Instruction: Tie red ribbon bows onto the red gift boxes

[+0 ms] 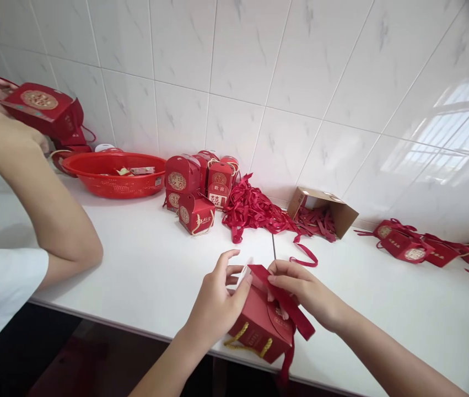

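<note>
In front of me, near the table's front edge, is a red gift box [254, 320] with a gold rope handle on its near side. My left hand [221, 295] grips the box's upper left edge, thumb on the top by a pale flap. A dark red ribbon [290, 306] runs across the top of the box, its ends hanging over the right side. My right hand [300, 284] pinches this ribbon between thumb and fingers at the box's far corner. Part of the box top is hidden behind the ribbon.
Beyond my hands lie a heap of red ribbons [253, 207] and a tipped cardboard box [345, 212] of ribbons. Finished-looking red boxes [184, 173] stand by a red plastic basket [122, 190]. More boxes [403, 242] sit right. At left, another person's arm [52, 204] reaches across.
</note>
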`<state>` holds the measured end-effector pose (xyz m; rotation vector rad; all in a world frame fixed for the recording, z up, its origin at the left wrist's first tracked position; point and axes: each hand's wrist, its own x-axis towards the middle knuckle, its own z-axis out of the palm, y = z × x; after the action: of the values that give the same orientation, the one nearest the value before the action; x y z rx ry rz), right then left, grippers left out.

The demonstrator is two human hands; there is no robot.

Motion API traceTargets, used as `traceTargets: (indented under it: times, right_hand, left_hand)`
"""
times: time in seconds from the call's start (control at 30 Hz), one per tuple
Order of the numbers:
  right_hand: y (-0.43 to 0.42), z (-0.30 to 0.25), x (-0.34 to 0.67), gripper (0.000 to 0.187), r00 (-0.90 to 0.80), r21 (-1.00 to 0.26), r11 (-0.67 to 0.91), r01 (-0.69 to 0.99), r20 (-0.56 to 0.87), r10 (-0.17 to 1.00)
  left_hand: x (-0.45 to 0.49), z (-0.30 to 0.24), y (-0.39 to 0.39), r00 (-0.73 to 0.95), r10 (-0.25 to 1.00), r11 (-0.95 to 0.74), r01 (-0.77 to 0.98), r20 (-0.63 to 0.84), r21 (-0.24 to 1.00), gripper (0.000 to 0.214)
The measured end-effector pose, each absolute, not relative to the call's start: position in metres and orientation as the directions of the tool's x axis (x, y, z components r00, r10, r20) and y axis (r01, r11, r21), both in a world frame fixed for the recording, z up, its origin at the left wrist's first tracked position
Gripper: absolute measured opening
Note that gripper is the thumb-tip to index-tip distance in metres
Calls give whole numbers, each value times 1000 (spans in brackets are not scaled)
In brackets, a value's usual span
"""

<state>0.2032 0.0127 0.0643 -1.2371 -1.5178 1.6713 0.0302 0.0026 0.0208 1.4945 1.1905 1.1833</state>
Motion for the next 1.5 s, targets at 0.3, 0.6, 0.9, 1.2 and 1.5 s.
traceTargets:
  times: [0.3, 0.6, 0.9, 1.2, 1.5]
  right_hand:
    - [8, 73, 201, 28, -398, -931, -144, 336, -279, 874]
    - [3, 69, 216, 31, -309, -939, 36, 342, -76, 948]
    - [-28, 57, 288, 35, -115, -827, 67, 558, 2, 993]
    - [-18, 25, 246, 43, -253, -924, 21, 381, -82, 964]
    - [-7, 36, 241, 39, -303, -984, -149, 102, -173, 937]
  left_hand:
    - [29, 25, -9, 127, 969, -237, 221, 213, 946, 29]
    - [10, 21, 18, 168, 941, -338, 437, 294, 834, 30]
    - [-55, 3, 28, -43, 936, -154, 842, 349, 518, 14]
    - [32, 14, 17, 283, 933, -263, 118, 222, 957, 21]
    - [27, 23, 19, 324, 925, -271, 200, 197, 942, 23]
